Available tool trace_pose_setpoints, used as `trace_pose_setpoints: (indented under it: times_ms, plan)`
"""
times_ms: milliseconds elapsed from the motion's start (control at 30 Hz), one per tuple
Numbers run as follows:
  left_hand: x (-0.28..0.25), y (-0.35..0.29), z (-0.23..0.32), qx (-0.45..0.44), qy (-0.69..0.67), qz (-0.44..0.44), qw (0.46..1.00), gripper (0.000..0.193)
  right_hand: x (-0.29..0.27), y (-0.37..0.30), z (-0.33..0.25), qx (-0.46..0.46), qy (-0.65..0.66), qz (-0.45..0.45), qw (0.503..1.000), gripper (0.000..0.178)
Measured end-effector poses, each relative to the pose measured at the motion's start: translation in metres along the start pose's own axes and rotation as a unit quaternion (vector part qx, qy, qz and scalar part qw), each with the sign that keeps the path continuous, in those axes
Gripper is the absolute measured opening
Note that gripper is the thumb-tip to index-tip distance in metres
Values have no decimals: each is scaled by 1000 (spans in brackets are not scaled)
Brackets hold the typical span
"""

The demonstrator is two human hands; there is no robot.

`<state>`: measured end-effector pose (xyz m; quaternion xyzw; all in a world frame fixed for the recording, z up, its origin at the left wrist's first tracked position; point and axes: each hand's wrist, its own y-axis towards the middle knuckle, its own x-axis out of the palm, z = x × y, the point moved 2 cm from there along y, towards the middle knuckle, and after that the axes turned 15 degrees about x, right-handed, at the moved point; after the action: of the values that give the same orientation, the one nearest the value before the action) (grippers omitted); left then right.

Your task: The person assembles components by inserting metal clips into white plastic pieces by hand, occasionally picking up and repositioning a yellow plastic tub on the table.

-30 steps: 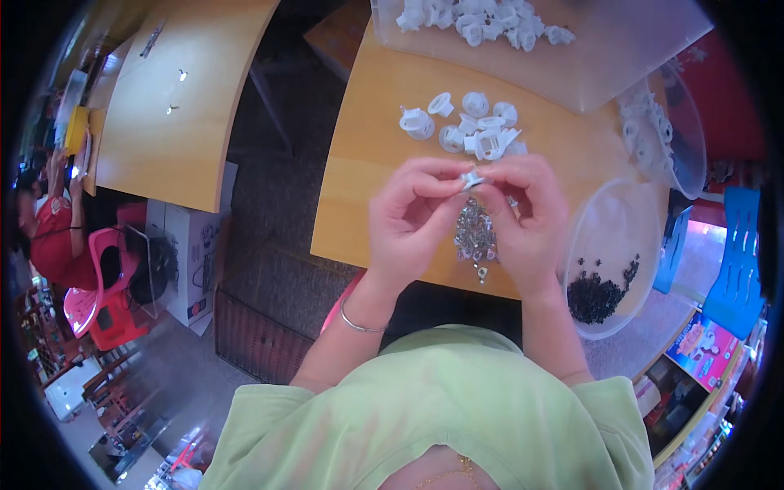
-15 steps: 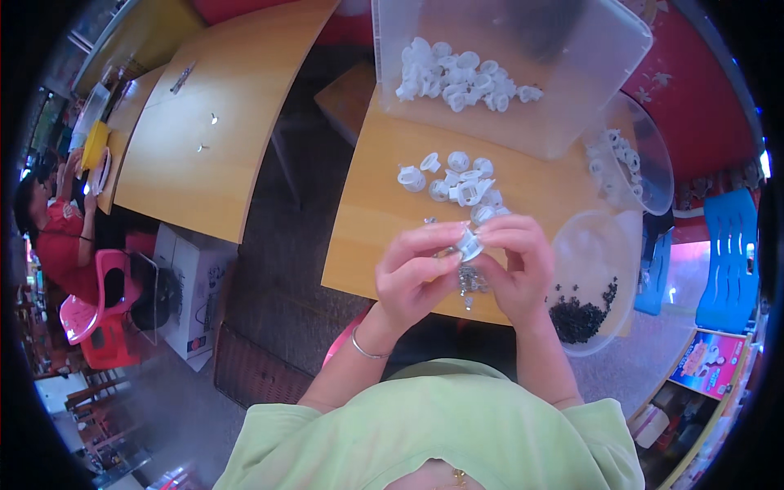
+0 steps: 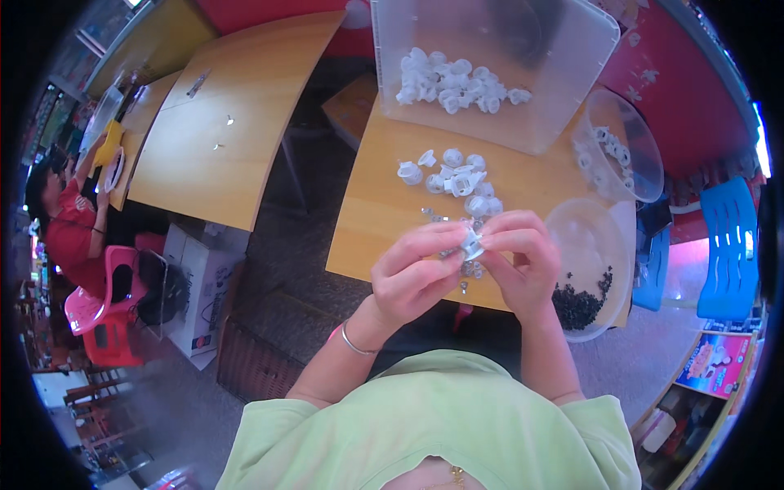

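Between my fingertips, over the table's near edge, is a small white plastic part (image 3: 471, 245). My left hand (image 3: 416, 273) pinches it from the left, thumb below and index finger above. My right hand (image 3: 523, 257) grips the other side in a similar pinch. Fingers cover much of the part, so its exact kind does not show. Just beyond my hands lies a loose group of similar white plastic parts (image 3: 457, 180), some round and some ring-shaped. Small shiny metal pieces (image 3: 472, 269) lie on the table below and behind the held part.
A large clear bin (image 3: 563, 122) at the back holds many white parts. To the right, a clear round tub (image 3: 653, 175) holds more, and a shallow round container (image 3: 563, 220) holds small black pieces (image 3: 581, 306). Another table (image 3: 204, 155) stands left, with a seated person in red (image 3: 77, 229) beyond.
The white part has turned slightly between my fingers, and both hands keep their pinch on it. My view has shifted a little. The person at left has moved an arm near the yellow container.
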<state>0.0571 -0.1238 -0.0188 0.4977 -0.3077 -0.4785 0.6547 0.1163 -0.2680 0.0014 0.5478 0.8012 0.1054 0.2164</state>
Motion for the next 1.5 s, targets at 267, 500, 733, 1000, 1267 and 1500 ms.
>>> trace_pose_setpoints:
  times_ms: [267, 500, 733, 1000, 1267, 1500]
  plan:
    - [-1, 1, 9, -11, -25, -19, 999, 16, -5, -2, -7, -35, -17, -10, 999, 22]
    - [-13, -5, 14, -102, -23, -25, 994, 17, 1, -3, -2, -12, -75, -24, 997, 23]
    - [6, -54, -8, -387, -305, 156, 856, 20, -79, -33, 17, 178, -191, -60, 963, 24]
    - [-25, -72, -39, -383, 10, 7, 923, 17, -179, -93, 63, 439, -314, -210, 815, 68]
    - [-20, -75, -51, -345, 174, -128, 913, 16, -139, -76, 9, 294, -477, -257, 788, 73]
    - [-24, -81, -59, -354, 131, -35, 925, 13, -151, -87, 41, 334, -404, -225, 821, 49]
